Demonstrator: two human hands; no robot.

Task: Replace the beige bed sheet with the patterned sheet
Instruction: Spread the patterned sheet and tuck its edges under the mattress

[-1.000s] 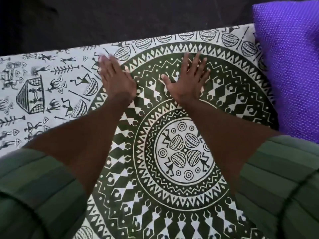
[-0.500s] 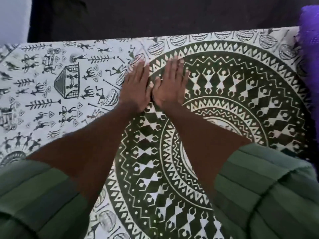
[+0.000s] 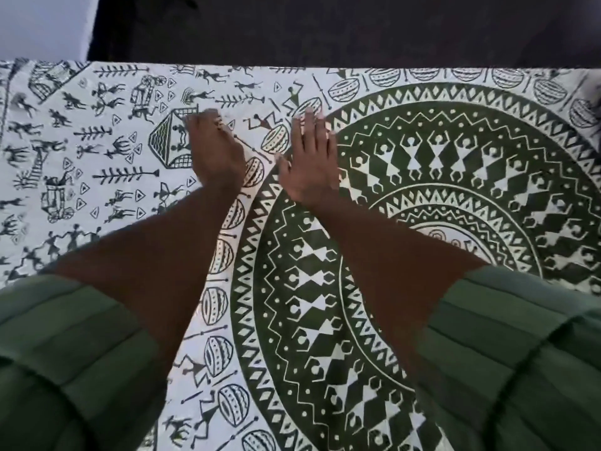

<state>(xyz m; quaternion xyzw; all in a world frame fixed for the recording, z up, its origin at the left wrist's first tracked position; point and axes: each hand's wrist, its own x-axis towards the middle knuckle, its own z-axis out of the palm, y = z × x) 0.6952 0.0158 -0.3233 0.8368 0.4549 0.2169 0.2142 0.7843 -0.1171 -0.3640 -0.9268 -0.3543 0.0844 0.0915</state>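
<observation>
Half a second ago my two hands lay side by side, nearly touching; now they have spread apart, the left sliding out over the small figures while the right stays at the rim of the big ring. Nearest me, my green ribbed sleeves (image 3: 74,353) frame the white cotton sheet printed with dark green dancing figures and a large round medallion (image 3: 325,288), which is spread flat across the bed and covers all of it that I can see; no beige sheet shows. My right hand (image 3: 309,164) lies flat, fingers straight and together, palm pressing the cloth and gripping nothing. My left hand (image 3: 214,148) is blurred but looks flat too, fingers extended, holding nothing. I judge this cloth light, soft and limp: it should wrinkle and slide easily, so smoothing suits the middle, and pinching belongs at hems and corners. Its long axis seems to run left to right, its far edge (image 3: 227,65) straight along the dark band beyond.
</observation>
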